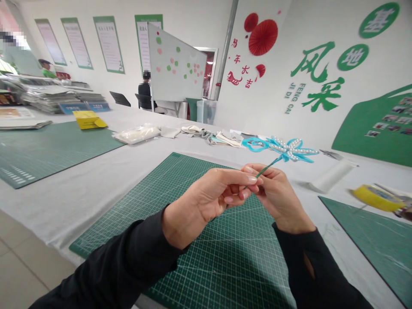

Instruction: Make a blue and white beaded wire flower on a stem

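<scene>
A blue ribbon flower with white pearl beads on a thin green stem is held up above the green cutting mat. A looped blue ribbon part sticks out to the flower's left. My left hand pinches the stem between thumb and fingers. Close against it, my right hand also grips the stem, its fingertips partly behind those of the left. The blossom tilts up and to the right, clear of both hands. The stem's lower end is mostly hidden by the fingers.
Fabric scraps and a plastic bag lie beyond the mat. A white roll and a yellow tape roll are at right. A yellow box rests on the left mat. Two people sit farther back.
</scene>
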Motion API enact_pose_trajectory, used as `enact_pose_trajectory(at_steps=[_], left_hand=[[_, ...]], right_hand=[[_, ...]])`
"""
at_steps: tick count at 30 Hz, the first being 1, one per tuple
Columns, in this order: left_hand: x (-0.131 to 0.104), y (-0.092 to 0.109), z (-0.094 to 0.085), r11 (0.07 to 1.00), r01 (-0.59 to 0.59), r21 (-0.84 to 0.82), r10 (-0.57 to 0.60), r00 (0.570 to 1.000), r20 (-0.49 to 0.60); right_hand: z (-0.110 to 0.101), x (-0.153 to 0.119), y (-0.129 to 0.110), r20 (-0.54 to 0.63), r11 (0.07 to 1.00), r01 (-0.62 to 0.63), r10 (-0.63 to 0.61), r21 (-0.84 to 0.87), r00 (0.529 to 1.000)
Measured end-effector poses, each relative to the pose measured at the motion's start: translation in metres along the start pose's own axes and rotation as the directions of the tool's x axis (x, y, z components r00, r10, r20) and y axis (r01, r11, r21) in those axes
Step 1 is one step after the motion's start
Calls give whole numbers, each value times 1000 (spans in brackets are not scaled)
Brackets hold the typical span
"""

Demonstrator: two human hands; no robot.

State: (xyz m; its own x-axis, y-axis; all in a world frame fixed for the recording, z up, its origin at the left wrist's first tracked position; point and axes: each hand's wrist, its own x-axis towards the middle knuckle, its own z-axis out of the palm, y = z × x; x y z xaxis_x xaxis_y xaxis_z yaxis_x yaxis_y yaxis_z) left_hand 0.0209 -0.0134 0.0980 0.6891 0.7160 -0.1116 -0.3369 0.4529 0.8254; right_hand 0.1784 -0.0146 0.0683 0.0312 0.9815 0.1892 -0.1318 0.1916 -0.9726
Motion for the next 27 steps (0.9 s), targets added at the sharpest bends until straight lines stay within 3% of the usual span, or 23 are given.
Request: enact_pose_trajectory(at_steps=[3, 11, 16, 20, 27], left_hand=[[-1, -4, 2, 1000, 21, -1, -21, 999, 50], [-1, -10, 8, 996, 86, -21, -82, 986, 148], [0, -13, 6, 994, 107, -27, -99, 975, 199], [-1, -14, 7, 996, 86, -12, -82, 978, 191], [-5, -10, 11, 996, 29, 88, -36, 996, 80]], right_hand=[[5, -4, -6, -29, 999, 28, -28, -23, 999], [7, -12, -11, 91, 981, 110, -96, -162, 991], [4, -13, -13, 89, 971, 129, -113, -201, 990], [3, -12, -13, 73, 966, 144, -131, -214, 989], [-8, -8, -8, 45, 941, 205, -200, -271, 979]])
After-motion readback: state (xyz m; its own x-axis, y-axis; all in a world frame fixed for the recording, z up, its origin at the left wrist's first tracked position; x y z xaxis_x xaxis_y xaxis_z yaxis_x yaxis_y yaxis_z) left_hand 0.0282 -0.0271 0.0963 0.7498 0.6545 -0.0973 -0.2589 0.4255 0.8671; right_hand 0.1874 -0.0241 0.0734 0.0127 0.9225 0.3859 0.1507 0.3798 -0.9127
